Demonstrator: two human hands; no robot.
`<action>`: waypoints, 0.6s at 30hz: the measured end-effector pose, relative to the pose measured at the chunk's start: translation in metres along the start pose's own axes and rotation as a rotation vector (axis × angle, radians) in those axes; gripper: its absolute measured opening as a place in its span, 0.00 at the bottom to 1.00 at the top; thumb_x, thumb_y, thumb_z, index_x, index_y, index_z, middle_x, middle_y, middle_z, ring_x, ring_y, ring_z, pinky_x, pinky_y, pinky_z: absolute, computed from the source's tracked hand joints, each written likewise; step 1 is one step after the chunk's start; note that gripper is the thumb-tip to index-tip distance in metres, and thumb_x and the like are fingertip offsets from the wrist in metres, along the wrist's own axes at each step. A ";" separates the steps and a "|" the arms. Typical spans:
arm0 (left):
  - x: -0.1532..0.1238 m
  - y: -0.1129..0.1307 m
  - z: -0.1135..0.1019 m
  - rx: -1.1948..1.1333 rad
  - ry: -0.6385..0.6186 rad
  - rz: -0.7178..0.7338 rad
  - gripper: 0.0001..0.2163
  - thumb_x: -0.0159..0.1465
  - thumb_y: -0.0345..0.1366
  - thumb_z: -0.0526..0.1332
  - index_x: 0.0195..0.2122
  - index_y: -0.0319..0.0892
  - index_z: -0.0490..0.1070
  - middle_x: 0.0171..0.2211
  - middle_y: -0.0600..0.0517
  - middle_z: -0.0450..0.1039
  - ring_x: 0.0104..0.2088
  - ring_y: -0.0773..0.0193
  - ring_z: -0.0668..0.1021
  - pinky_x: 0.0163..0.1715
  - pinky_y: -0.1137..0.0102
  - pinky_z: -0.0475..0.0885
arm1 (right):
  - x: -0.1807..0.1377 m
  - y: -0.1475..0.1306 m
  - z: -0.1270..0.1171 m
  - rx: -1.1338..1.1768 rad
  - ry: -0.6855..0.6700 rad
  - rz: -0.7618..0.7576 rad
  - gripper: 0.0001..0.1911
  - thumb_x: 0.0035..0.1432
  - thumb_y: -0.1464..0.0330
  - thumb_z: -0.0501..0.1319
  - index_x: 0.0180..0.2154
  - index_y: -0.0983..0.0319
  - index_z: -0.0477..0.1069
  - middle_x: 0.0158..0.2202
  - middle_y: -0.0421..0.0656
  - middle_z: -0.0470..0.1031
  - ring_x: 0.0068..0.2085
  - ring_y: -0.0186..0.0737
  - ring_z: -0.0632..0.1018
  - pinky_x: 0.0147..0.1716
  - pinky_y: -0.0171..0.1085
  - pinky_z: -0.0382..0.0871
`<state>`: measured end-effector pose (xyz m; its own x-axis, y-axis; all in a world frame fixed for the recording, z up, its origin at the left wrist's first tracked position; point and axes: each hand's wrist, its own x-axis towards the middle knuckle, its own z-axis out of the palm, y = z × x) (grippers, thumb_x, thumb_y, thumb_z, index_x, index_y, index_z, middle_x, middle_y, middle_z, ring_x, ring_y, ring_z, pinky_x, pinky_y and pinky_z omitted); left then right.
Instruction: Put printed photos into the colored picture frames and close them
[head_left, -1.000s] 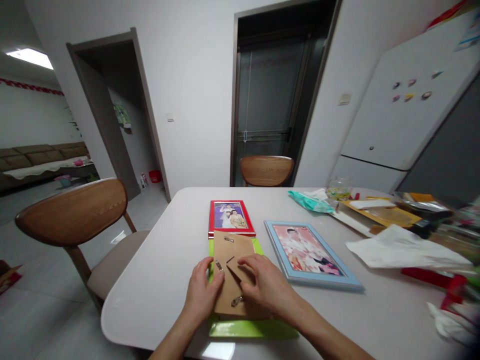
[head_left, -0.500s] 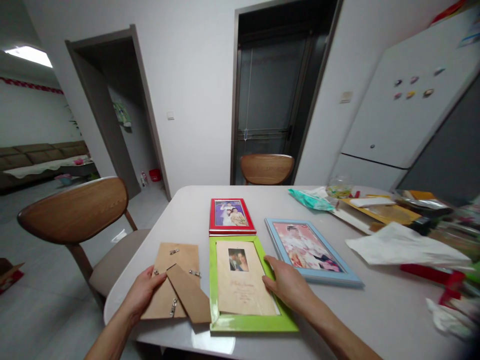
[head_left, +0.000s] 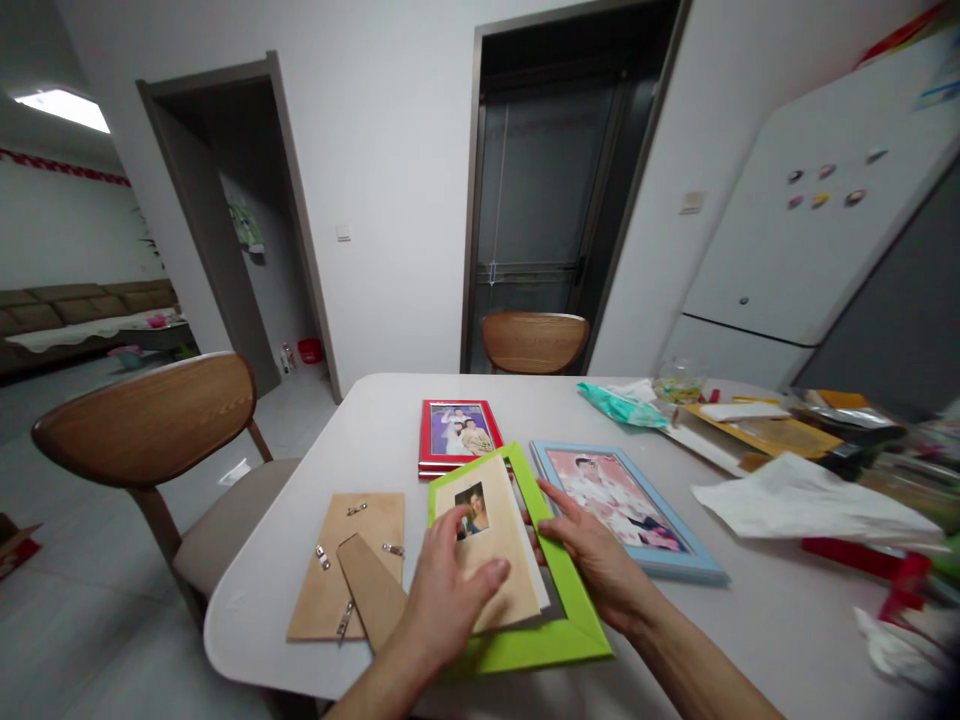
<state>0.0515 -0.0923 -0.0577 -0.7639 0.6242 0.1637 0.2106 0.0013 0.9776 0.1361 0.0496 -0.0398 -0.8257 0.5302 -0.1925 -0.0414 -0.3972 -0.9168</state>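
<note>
One brown backing board [head_left: 319,600], stand leg and metal clips uppermost, on the white table [head_left: 262,580]; one left hand [head_left: 439,595], thumb and fingers spread apart over a cream card [head_left: 508,535]; one red frame [head_left: 444,467], beyond. The card lies askew across the opening of one tilted green frame [head_left: 574,590], its right side clamped between right hand [head_left: 596,555] thumb and fingers; one blue frame [head_left: 667,563], flat, near that hand.
</note>
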 end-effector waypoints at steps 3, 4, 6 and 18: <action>0.006 0.018 0.030 0.059 -0.017 0.075 0.33 0.44 0.32 0.64 0.53 0.36 0.56 0.55 0.41 0.53 0.56 0.51 0.54 0.54 0.63 0.46 | -0.003 -0.007 0.012 -0.016 -0.018 -0.037 0.42 0.40 0.72 0.60 0.56 0.59 0.42 0.30 0.38 0.72 0.23 0.32 0.72 0.25 0.32 0.66; 0.009 0.022 0.033 0.091 -0.015 0.083 0.33 0.44 0.30 0.63 0.53 0.35 0.55 0.56 0.40 0.52 0.57 0.51 0.52 0.55 0.63 0.44 | -0.003 -0.008 0.014 -0.030 -0.025 -0.044 0.42 0.40 0.71 0.60 0.56 0.60 0.43 0.30 0.39 0.73 0.24 0.33 0.73 0.25 0.33 0.66; 0.014 0.029 0.030 0.138 -0.020 0.090 0.32 0.45 0.28 0.60 0.53 0.36 0.55 0.56 0.41 0.52 0.56 0.52 0.54 0.54 0.63 0.46 | -0.001 -0.007 0.012 -0.081 -0.032 -0.060 0.41 0.41 0.69 0.60 0.56 0.60 0.43 0.31 0.40 0.73 0.25 0.34 0.73 0.26 0.33 0.66; 0.010 0.000 -0.088 -0.216 0.113 -0.356 0.28 0.45 0.27 0.57 0.49 0.39 0.53 0.32 0.51 0.70 0.30 0.65 0.73 0.30 0.72 0.66 | 0.031 0.037 -0.050 -1.367 0.143 -0.314 0.29 0.47 0.68 0.51 0.52 0.74 0.56 0.33 0.50 0.73 0.32 0.43 0.73 0.33 0.38 0.63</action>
<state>-0.0105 -0.1549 -0.0443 -0.8303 0.5249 -0.1872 -0.2017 0.0301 0.9790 0.1369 0.0891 -0.0970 -0.8175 0.5627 0.1230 0.4284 0.7368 -0.5231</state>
